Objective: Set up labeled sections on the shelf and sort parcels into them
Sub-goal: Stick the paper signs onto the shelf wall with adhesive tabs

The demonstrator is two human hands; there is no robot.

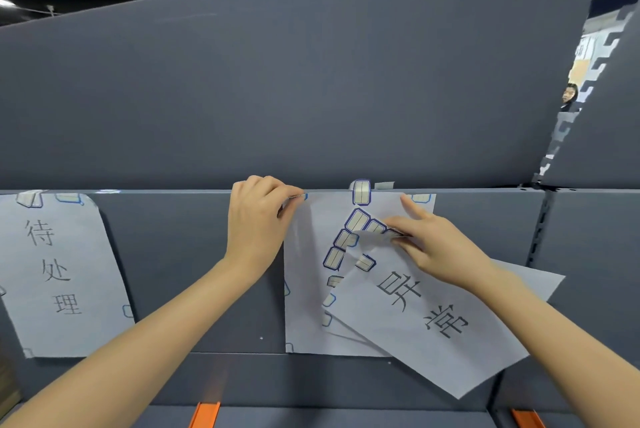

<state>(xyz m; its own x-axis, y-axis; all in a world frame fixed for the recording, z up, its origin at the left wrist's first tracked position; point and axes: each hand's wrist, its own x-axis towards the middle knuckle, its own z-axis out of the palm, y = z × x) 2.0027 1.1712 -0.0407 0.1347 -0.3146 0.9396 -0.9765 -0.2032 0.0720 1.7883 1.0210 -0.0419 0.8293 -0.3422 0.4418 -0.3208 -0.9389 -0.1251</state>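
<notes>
At shelf panel [173, 254] top edge, left hand [258, 216] pinches sheet [304, 289] corner; right hand [440, 251] grips papers [415, 323].

Sign sheet [59, 272] left on shelf panel [180, 254], second sheet [304, 306] right

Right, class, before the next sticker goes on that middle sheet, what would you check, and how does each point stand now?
1. Top left corner of the sheet pinched by the left hand at the shelf edge: ok.
2. The top middle sticker and top right sticker on: ok.
3. The bottom left sticker on: ok.
4. Bottom right corner stuck: cannot tell, the sign covers it.
5. The spare stickers in the right hand's grip: ok.
6. The sign clear of the sheet: not ok.
</notes>
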